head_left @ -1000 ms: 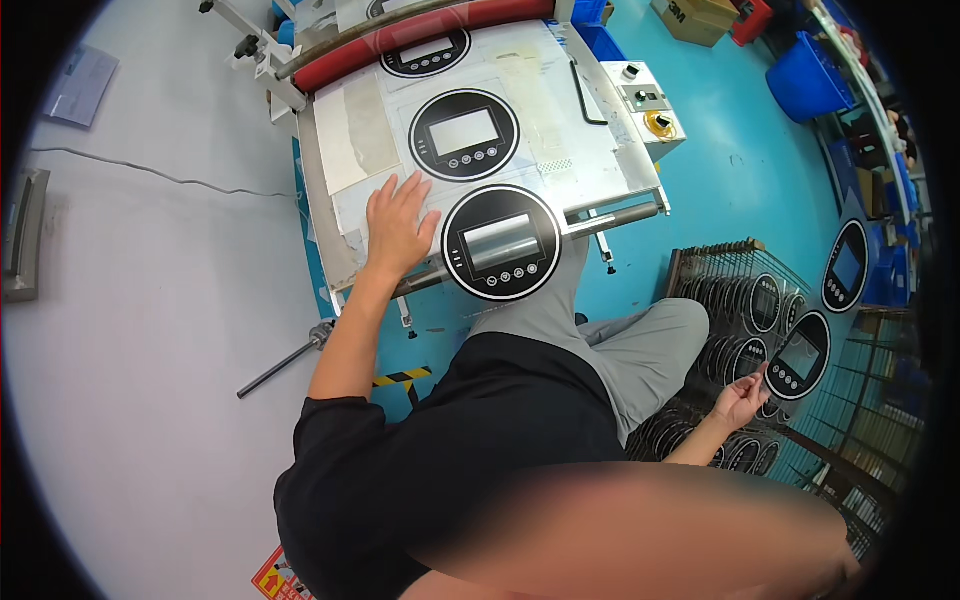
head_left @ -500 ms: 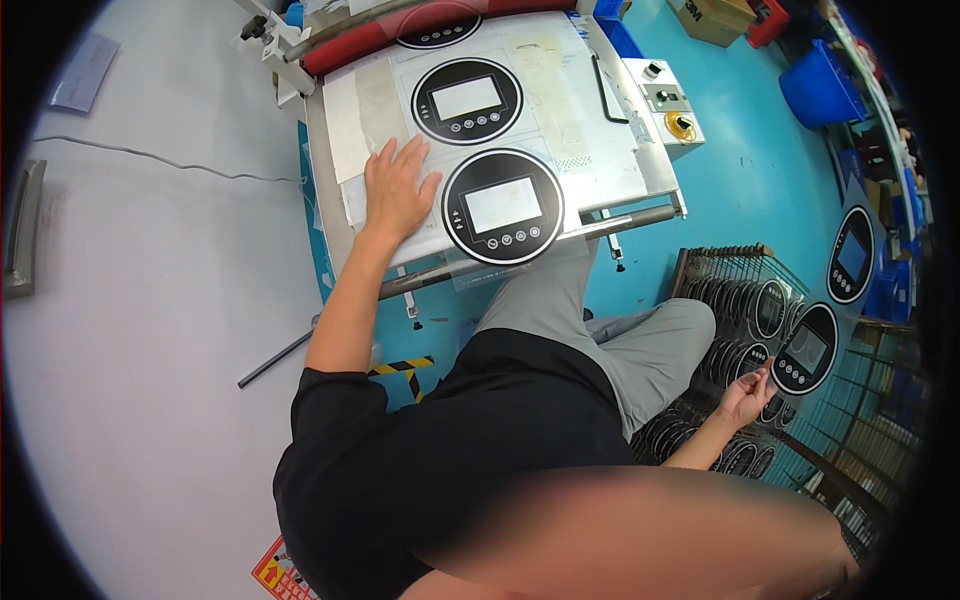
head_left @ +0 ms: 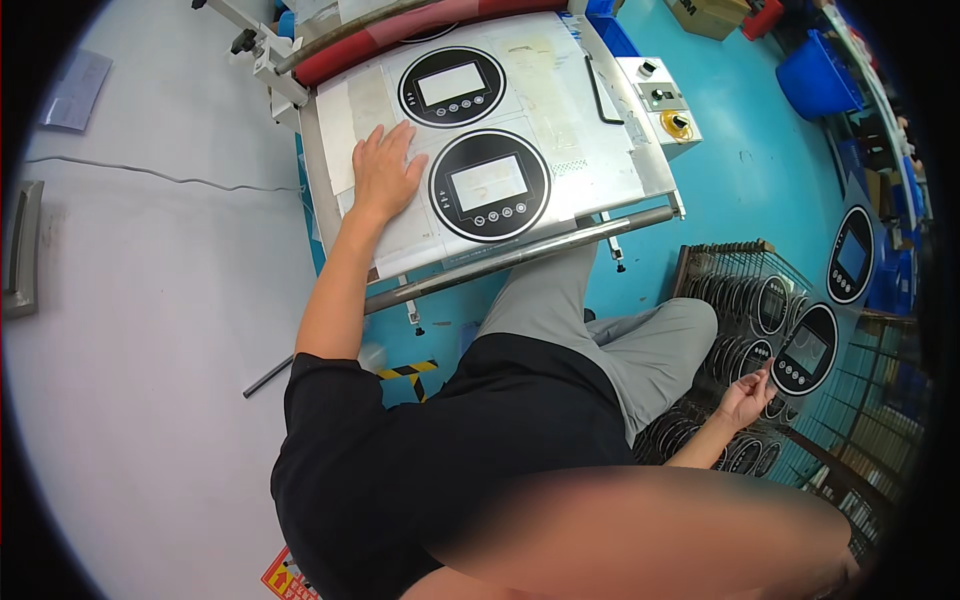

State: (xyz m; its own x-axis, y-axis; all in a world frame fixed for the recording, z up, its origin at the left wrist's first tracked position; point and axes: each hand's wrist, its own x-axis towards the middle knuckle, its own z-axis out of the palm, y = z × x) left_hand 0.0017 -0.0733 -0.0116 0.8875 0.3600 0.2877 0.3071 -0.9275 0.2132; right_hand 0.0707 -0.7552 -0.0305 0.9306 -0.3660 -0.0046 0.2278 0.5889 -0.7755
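Observation:
My left hand (head_left: 385, 175) lies flat with fingers spread on the white bed of a roller machine, at the left edge of a clear film sheet. Black round panels (head_left: 490, 185) with rectangular windows and small icons are printed on that sheet, and its far end runs under a red roller (head_left: 365, 42). Out to the right, my right hand (head_left: 745, 398) pinches the edge of another clear sheet bearing black round panels (head_left: 806, 348). This second sheet hangs tilted beside a wire rack.
The wire rack (head_left: 735, 252) at my right holds many similar printed sheets. A metal bar (head_left: 520, 250) crosses the machine's near edge. On its right side sit a black handle (head_left: 600, 90) and a control box (head_left: 660, 100) with knobs. A blue bin (head_left: 818, 80) stands farther right.
The sheet on the bed has slid away from me toward the red roller, and its far panel is now mostly hidden there. My left hand moved along with it; my right hand stayed put.

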